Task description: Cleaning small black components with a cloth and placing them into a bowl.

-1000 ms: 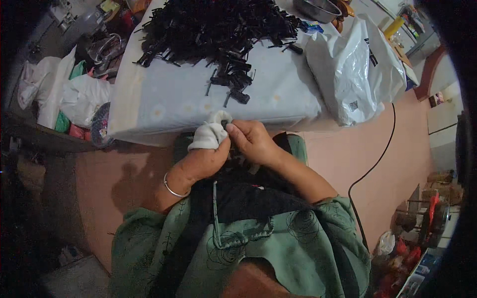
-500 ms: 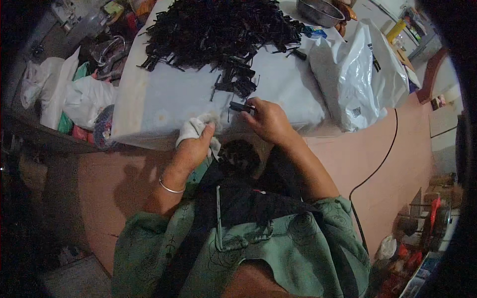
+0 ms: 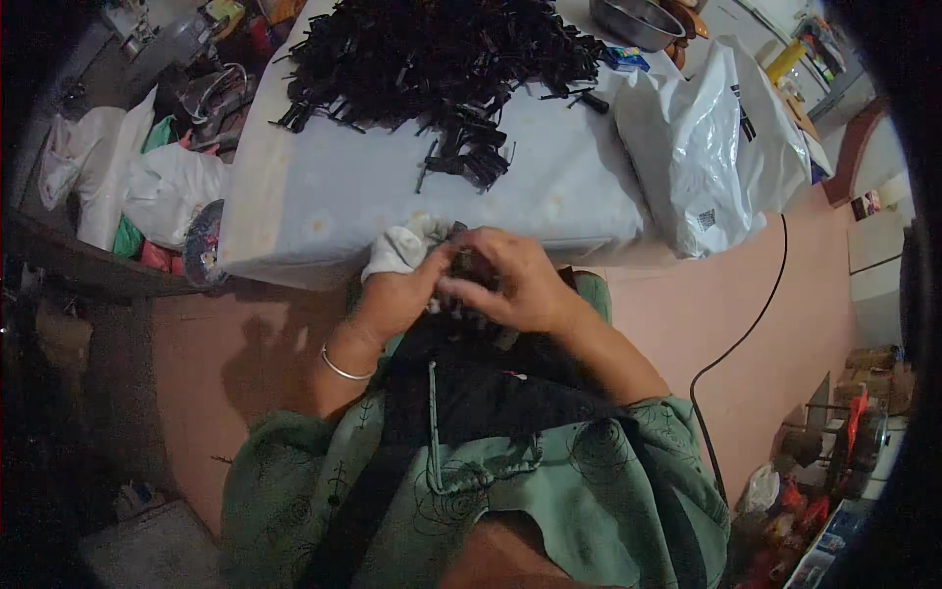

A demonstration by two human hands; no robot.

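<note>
My left hand (image 3: pixel 397 299) is closed on a white cloth (image 3: pixel 395 251) that bunches over its fingers. My right hand (image 3: pixel 520 280) meets it just off the near table edge, fingers curled and slightly blurred. A small black plastic piece (image 3: pixel 457 230) shows at the fingertips between the two hands; most of it is hidden. Beyond the hands, a small cluster of similar black pieces (image 3: pixel 471 162) lies on the table, joined to a large heap of them (image 3: pixel 422 59) farther back.
The table (image 3: pixel 343 196) has a pale cover. A white plastic bag (image 3: pixel 687 157) stands at its right, with a metal bowl (image 3: pixel 638 22) behind. White bags (image 3: pixel 177 191) sit at the left. A black cable (image 3: pixel 731 353) runs along the floor at right.
My right hand has moved from over the table toward me and left, bringing the black piece to my left hand. The left hand with the cloth has shifted slightly.
</note>
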